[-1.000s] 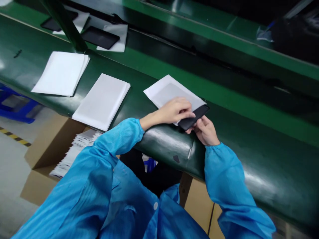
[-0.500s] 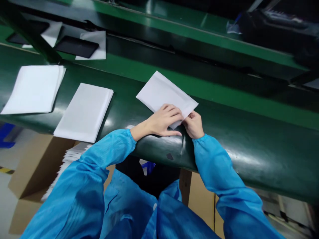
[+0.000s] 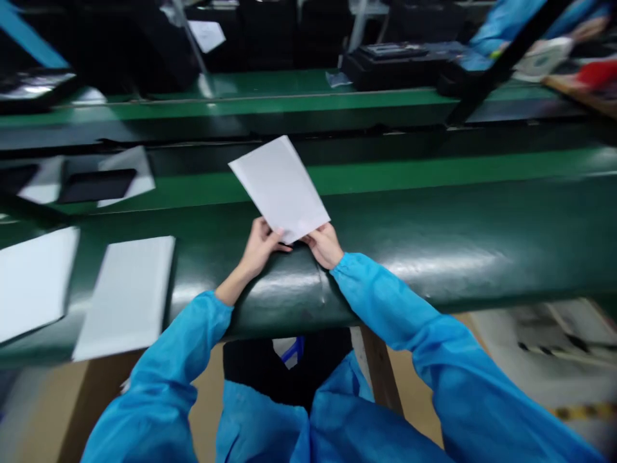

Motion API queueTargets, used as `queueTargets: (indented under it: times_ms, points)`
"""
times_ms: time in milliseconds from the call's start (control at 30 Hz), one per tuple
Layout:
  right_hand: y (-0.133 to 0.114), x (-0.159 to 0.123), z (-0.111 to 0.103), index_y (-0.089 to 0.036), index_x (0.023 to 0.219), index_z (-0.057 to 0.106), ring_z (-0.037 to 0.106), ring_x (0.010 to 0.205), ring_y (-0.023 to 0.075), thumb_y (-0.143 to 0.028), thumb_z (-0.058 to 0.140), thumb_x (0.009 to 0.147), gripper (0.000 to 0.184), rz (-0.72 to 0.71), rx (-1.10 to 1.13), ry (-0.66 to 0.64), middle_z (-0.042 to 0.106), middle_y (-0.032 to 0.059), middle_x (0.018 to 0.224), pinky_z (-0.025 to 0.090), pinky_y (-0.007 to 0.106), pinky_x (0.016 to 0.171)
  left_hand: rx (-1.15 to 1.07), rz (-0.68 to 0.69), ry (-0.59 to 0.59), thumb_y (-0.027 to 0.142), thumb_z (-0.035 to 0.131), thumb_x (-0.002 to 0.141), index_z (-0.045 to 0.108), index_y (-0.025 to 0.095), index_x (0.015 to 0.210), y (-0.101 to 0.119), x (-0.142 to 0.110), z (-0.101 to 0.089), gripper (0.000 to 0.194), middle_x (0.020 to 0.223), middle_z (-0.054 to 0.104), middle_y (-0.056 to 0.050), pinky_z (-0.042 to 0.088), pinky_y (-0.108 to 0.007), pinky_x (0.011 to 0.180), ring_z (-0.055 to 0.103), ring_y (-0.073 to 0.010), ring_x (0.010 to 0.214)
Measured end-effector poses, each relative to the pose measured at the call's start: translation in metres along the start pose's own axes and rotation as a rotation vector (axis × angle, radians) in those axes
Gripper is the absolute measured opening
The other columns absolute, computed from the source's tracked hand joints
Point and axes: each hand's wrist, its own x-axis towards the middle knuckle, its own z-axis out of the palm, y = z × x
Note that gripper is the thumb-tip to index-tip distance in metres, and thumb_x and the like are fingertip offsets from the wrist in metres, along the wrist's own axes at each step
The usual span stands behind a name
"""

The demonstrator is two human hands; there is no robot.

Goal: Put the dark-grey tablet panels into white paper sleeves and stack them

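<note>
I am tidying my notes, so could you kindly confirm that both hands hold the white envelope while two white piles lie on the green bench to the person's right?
Not quite: the two white piles lie to the person's left, as the head view shows. The left hand and right hand do hold the white envelope, and the piles are on the green bench.

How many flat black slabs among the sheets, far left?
2: right slab overlapping a white sheet; left slab cut off by the frame edge. More may be hidden.
</note>
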Motion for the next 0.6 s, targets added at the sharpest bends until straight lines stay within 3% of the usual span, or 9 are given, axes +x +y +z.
queueTargets:
  times_ms: [67, 167, 267, 367, 467, 600]
  points:
    - [0.001, -0.009, 0.003, -0.022, 0.086, 0.072, 0.075, 0.077, 0.0209, -0.031, 0.099, 0.050, 0.046, -0.014, -0.041, -0.015, 0.080, 0.0003, 0.082, 0.065, 0.031, 0.066, -0.078, -0.104, -0.041, 0.077, 0.079, 0.071, 0.054, 0.023, 0.106, -0.001, -0.006, 0.012, 0.069, 0.080, 0.068, -0.002, 0.056, -0.032, 0.053, 0.067, -0.0174, 0.062]
    - [0.005, -0.014, 0.000, -0.022, 0.084, 0.077, 0.074, 0.070, 0.0207, -0.029, 0.098, 0.050, 0.041, -0.021, -0.090, -0.052, 0.080, 0.0017, 0.084, 0.064, 0.032, 0.061, -0.183, -0.124, 0.063, 0.083, 0.080, 0.063, 0.055, 0.019, 0.095, -0.005, -0.004, 0.019, 0.076, 0.068, 0.064, 0.001, 0.049, -0.027, 0.049, 0.059, -0.0122, 0.054]
    - [0.006, -0.008, -0.009, -0.026, 0.081, 0.080, 0.076, 0.072, 0.0248, -0.039, 0.098, 0.054, 0.035, 0.010, -0.196, -0.132, 0.080, 0.0041, 0.086, 0.067, 0.038, 0.061, -0.252, -0.104, 0.076, 0.072, 0.091, 0.059, 0.058, 0.018, 0.096, -0.005, 0.004, 0.006, 0.073, 0.071, 0.066, 0.002, 0.049, -0.027, 0.052, 0.060, -0.0110, 0.056]
    - [0.000, -0.002, -0.016, -0.032, 0.079, 0.083, 0.079, 0.078, 0.0333, -0.058, 0.091, 0.062, 0.032, 0.076, -0.373, -0.342, 0.080, 0.0107, 0.087, 0.069, 0.051, 0.068, -0.287, -0.040, 0.098, 0.069, 0.096, 0.056, 0.060, 0.017, 0.098, 0.000, -0.008, -0.017, 0.075, 0.070, 0.066, 0.002, 0.050, -0.028, 0.054, 0.061, -0.0119, 0.056]
    - [-0.007, -0.001, -0.021, -0.035, 0.060, 0.078, 0.079, 0.083, 0.0418, -0.070, 0.081, 0.061, 0.035, 0.144, -0.600, -0.562, 0.076, 0.0211, 0.080, 0.066, 0.057, 0.075, -0.298, -0.026, 0.169, 0.072, 0.096, 0.052, 0.061, 0.016, 0.101, 0.003, -0.046, -0.042, 0.082, 0.071, 0.067, 0.001, 0.051, -0.029, 0.054, 0.062, -0.0129, 0.055]
    - [-0.009, 0.000, -0.025, -0.041, 0.055, 0.075, 0.077, 0.078, 0.0393, -0.072, 0.071, 0.062, 0.032, 0.126, -0.692, -0.597, 0.072, 0.0273, 0.090, 0.062, 0.052, 0.069, -0.231, -0.037, 0.306, 0.074, 0.093, 0.057, 0.066, 0.012, 0.111, 0.010, -0.123, -0.094, 0.086, 0.080, 0.070, -0.003, 0.053, -0.028, 0.055, 0.063, -0.0117, 0.056]
